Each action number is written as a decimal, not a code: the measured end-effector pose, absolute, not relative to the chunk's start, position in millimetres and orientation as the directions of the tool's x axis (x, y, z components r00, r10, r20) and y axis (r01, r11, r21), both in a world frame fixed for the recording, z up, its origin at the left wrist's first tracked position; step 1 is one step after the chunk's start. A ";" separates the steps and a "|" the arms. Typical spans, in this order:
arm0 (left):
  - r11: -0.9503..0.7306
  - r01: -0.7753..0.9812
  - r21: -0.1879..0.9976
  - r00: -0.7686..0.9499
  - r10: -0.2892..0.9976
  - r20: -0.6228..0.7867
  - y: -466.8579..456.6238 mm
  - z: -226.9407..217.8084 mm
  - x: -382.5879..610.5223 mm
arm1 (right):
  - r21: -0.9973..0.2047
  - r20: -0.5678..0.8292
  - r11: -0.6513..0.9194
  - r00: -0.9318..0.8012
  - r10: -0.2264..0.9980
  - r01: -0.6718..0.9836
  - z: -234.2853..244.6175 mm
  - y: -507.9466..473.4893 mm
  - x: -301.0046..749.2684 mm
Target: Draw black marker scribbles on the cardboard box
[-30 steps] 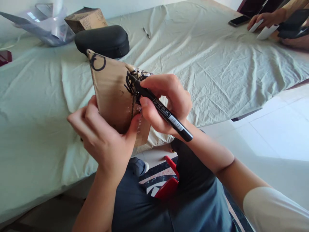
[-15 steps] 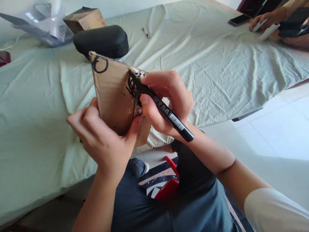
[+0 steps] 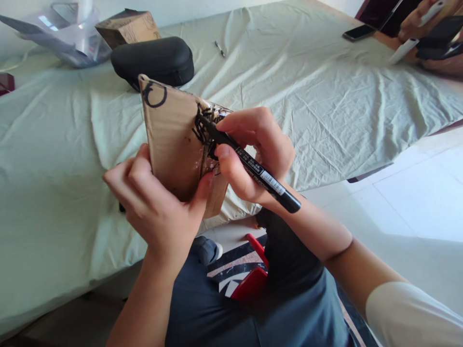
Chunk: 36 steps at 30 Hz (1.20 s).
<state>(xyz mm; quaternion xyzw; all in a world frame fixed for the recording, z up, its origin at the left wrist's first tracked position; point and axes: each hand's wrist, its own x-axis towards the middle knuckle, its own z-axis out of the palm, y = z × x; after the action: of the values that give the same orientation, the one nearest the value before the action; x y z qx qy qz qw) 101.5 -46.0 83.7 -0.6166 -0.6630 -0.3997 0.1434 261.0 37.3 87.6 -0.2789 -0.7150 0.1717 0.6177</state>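
One cardboard box [image 3: 173,140], held tilted over the near edge of the sheet-covered bench [image 3: 325,86]; left hand [image 3: 155,207] grip clasped round its lower end. One black marker [image 3: 249,166], pinched in right hand [image 3: 256,154] grip, tip on black scribbles at the box's upper seam. One black case [image 3: 154,58], on the bench behind the box

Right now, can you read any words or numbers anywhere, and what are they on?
Black marker in the right hand: white label print, too small to read.
Cardboard piece in the left hand: a hand-drawn black ring and scribbles, no readable word.
Cardboard box at the back: faint print, too blurred to read.
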 end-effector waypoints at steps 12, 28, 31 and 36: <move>-0.044 0.938 0.344 -0.207 0.725 0.657 -46.2 85.4 102.2 | -0.512 0.859 0.858 -0.006 0.512 0.028 86.8 43.9 259.6; -0.034 0.942 0.333 -0.204 0.731 0.652 -45.7 85.5 97.5 | -0.581 0.744 0.761 -0.189 0.640 0.288 78.1 43.6 265.0; -0.012 0.938 0.347 -0.225 0.742 0.632 -46.4 87.2 95.4 | -0.537 0.788 0.804 -0.189 0.586 0.254 82.9 40.6 266.5; -0.022 0.961 0.274 -0.169 0.740 0.651 -47.1 79.6 89.6 | -0.477 0.873 0.877 -0.078 0.481 0.058 91.7 35.9 262.2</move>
<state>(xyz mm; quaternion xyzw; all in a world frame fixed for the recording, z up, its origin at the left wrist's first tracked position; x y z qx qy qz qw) 89.6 -47.1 79.6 -0.6248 -0.6808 -0.3475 0.1593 262.2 35.9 91.7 -0.1881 -0.7162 0.1619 0.6523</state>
